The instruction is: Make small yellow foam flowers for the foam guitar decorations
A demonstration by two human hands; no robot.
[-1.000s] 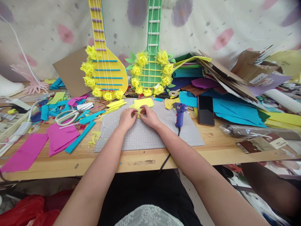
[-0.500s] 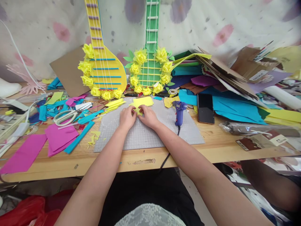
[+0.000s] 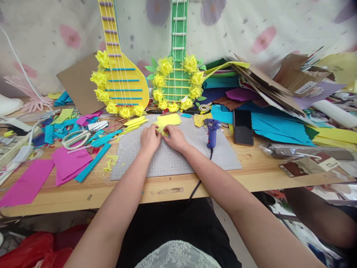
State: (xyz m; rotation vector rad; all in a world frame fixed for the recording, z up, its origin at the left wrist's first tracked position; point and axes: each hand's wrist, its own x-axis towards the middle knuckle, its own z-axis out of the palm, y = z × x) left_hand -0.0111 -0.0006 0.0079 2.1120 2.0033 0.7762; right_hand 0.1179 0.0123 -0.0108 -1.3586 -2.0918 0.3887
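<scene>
Over the grey cutting mat (image 3: 167,165), my left hand (image 3: 150,139) and my right hand (image 3: 175,137) pinch a small piece of yellow crepe paper (image 3: 161,127) between them, one at each side. My fingers hide most of that piece. Just beyond them lies a flat stack of yellow paper (image 3: 170,119). A blue hot glue gun (image 3: 213,133) rests on the mat to the right of my right hand. Left of my left hand, folded yellow strips (image 3: 134,125) lie at the mat's far edge.
Behind the mat stand a yellow paper instrument (image 3: 131,82) and a green one (image 3: 177,78), both trimmed with yellow paper flowers. Scissors (image 3: 76,139), magenta paper (image 3: 71,163) and blue scraps lie leftward. A phone (image 3: 243,127) and piled paper and cardboard (image 3: 262,83) are rightward.
The view has shifted slightly. My two hands stay close together on the yellow paper, and less of the small piece shows between my fingers.
</scene>
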